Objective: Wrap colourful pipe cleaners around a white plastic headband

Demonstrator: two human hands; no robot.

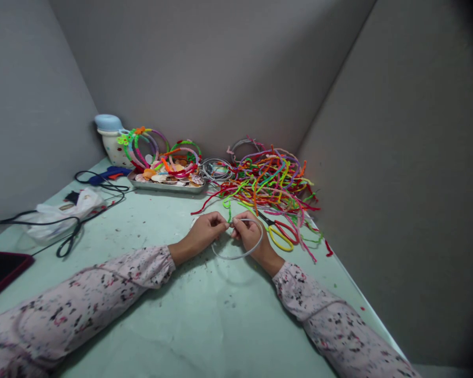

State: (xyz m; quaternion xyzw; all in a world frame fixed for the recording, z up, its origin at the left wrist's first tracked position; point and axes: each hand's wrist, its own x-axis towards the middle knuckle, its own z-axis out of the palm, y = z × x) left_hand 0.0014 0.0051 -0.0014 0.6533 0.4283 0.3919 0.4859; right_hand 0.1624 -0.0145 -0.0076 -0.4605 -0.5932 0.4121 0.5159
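My left hand (205, 232) and my right hand (252, 236) meet over the middle of the table, their fingertips nearly touching. Between them they pinch a thin grey-white hoop (238, 258), whose loop hangs down toward me and passes in front of my right hand. A green fuzzy stem (229, 211) rises from the pinched spot, its lower end at the fingertips of both hands. Just right of my right hand lie scissors (280, 237) with red and yellow handles.
Behind my hands lies a heap of coloured fuzzy stems (274, 176), beside grey hoops (217, 169). A metal tray (169, 187) holds shells and wrapped hoops. Further left are a cup (114, 144), a plastic bag (59, 215), a black cable (79, 224) and a phone (3, 270).
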